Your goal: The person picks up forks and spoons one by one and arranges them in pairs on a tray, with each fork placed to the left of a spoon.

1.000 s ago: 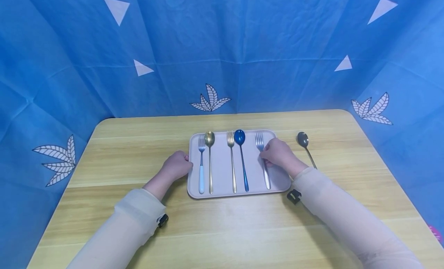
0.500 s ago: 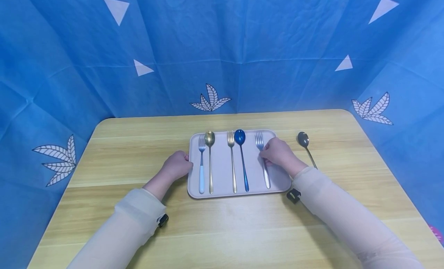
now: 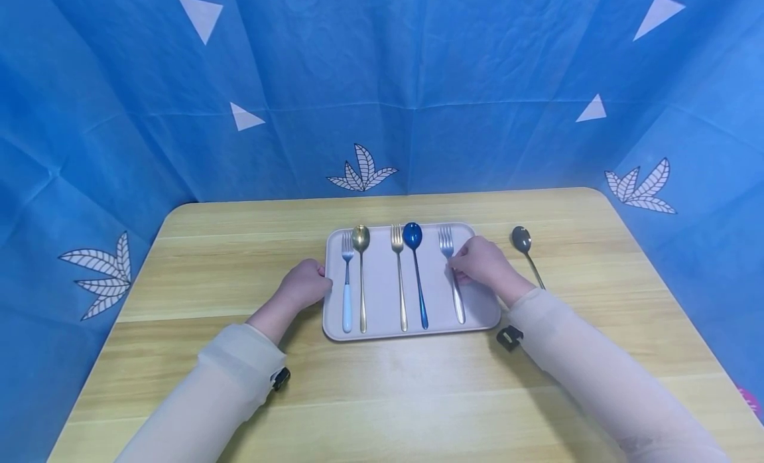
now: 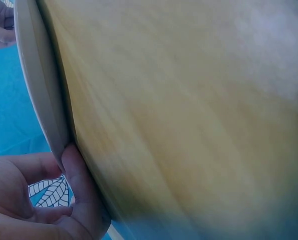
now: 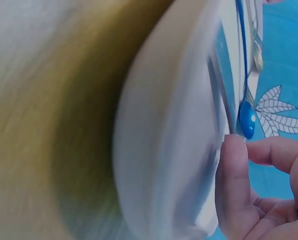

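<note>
A pale tray lies on the wooden table, and my left hand grips its left edge. The left wrist view has the thumb and a finger pinching the tray's rim. On the tray's right part is a silver fork; my right hand pinches it below the tines, partly covering it. In the right wrist view, the thumb and index finger meet at the fork. Farther left on the tray lie a blue spoon, a gold fork, a gold spoon and a blue-handled fork.
A dark spoon rests on the wooden table right of the tray, its lower end hidden by the right sleeve. A blue patterned cloth hangs behind and at both sides.
My right hand has shifted very slightly to the right at the silver fork. The left hand, the tray and the other cutlery look the same.
</note>
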A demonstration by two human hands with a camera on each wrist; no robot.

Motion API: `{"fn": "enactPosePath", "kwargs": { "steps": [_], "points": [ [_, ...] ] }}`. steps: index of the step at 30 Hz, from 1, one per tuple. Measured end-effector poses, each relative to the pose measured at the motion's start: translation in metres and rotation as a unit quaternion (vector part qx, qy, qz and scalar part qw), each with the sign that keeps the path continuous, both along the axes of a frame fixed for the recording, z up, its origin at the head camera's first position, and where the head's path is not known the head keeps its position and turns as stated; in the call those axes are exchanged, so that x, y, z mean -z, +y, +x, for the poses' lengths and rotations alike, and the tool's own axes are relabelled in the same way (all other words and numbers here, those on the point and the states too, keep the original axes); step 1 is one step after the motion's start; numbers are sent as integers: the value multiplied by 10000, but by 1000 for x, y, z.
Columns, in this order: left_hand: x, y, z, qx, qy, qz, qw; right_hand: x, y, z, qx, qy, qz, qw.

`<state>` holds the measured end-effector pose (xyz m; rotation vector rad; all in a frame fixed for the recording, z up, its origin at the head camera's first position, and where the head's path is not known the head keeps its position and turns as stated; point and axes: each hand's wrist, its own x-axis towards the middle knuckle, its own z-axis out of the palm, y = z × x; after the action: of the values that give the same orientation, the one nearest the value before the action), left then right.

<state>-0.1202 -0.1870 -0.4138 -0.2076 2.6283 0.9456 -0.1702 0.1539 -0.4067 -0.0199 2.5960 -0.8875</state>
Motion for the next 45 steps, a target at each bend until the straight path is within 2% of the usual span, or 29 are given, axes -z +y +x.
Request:
{"fn": "enactPosePath", "kwargs": {
  "steps": [9, 16, 30, 45],
  "points": [
    [-1, 0, 0, 32, 50, 71, 10000, -9, 25, 2, 38, -136, -228, 9996],
    [-1, 0, 1, 7, 17, 26, 10000, -11, 46, 1, 121, -69, -386, 9992],
    [-2, 0, 0, -69, -89, 88, 9999, -17, 82, 0, -90, 56, 75, 9999],
    [-2, 1, 0, -130, -167, 60, 9998, -20, 106, 2, 290, -118, -57, 9995]
  ]
}}
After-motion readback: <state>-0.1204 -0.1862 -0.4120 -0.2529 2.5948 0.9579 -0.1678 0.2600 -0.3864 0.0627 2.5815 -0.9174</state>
